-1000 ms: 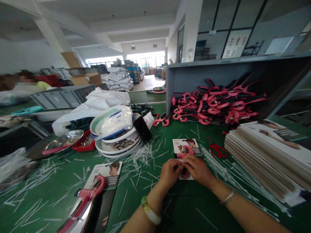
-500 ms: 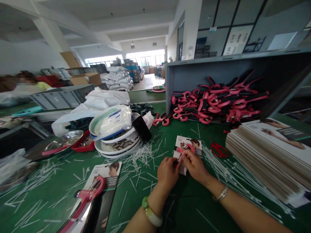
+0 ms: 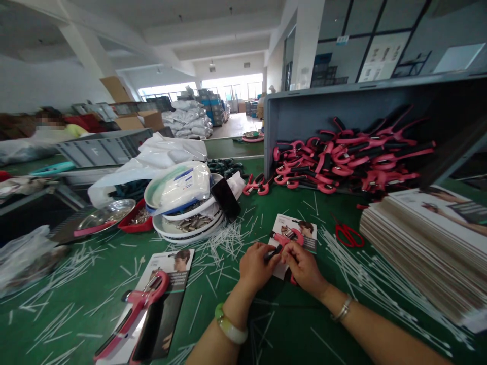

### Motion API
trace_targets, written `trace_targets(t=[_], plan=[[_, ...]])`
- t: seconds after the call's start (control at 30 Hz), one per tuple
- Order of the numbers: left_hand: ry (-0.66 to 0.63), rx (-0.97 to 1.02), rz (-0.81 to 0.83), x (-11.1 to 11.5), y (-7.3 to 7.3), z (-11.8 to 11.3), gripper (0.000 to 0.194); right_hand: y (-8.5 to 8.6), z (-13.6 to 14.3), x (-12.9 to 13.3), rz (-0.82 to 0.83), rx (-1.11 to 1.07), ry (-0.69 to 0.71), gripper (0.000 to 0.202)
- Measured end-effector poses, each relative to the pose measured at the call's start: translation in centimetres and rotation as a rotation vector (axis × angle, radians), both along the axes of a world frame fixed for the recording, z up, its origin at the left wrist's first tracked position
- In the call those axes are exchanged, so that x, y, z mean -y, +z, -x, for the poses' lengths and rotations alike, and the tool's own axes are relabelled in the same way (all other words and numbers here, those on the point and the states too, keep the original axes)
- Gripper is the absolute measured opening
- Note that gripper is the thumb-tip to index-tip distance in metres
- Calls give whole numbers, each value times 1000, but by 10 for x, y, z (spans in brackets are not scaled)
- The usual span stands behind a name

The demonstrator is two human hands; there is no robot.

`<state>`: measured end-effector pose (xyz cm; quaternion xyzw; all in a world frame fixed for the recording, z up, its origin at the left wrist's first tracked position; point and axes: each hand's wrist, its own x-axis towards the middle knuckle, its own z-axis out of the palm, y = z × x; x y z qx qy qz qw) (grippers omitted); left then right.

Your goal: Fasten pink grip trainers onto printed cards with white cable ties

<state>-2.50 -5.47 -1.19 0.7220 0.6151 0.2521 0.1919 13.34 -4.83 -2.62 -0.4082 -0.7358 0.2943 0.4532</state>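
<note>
A pink-and-black plier-like hand tool [image 3: 294, 235] lies on a printed card [image 3: 310, 229] in front of me. My left hand [image 3: 258, 264] is closed around its black handle near the card's lower left. My right hand [image 3: 302, 264] is pinched just beside it over the tool; whatever is between those fingertips is hidden. Another such tool [image 3: 140, 299] rests on a second card [image 3: 181, 278] at the left front. Loose white cable ties [image 3: 365, 276] run in a long bundle to the right of my hands, and red-handled scissors [image 3: 348, 234] lie beyond them.
A tipped grey crate [image 3: 271, 132] holds many pink tools [image 3: 342, 157]. Stacked cards [image 3: 414, 263] stand at the right. White dishes [image 3: 186, 230] of metal parts, a black phone [image 3: 225, 198] and a red tray [image 3: 135, 218] are at left centre. Cut tie ends [image 3: 224, 241] litter the green table.
The view has shifted slightly. My left hand has drawn a little left, exposing more of the black handle; my right hand remains pinched over the tool.
</note>
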Motion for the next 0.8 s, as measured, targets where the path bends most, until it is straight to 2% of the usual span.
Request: trace_targets(t=[0.17, 0.3, 0.53, 0.63, 0.8], plan=[[-42, 8, 43, -2, 2, -3, 32, -1, 2, -1, 8, -3, -15, 18], [-22, -38, 80, 0, 4, -3, 32, 2, 0, 2, -52, 90, 9, 17], [-30, -143, 42, 12, 4, -10, 33, -4, -10, 26, -350, 564, 54, 22], [-11, -208, 36, 18, 6, -16, 31, -5, -13, 31, -349, 671, 83, 21], [34, -277, 63, 23, 7, -21, 28, -3, -20, 30, -307, 639, 41, 18]])
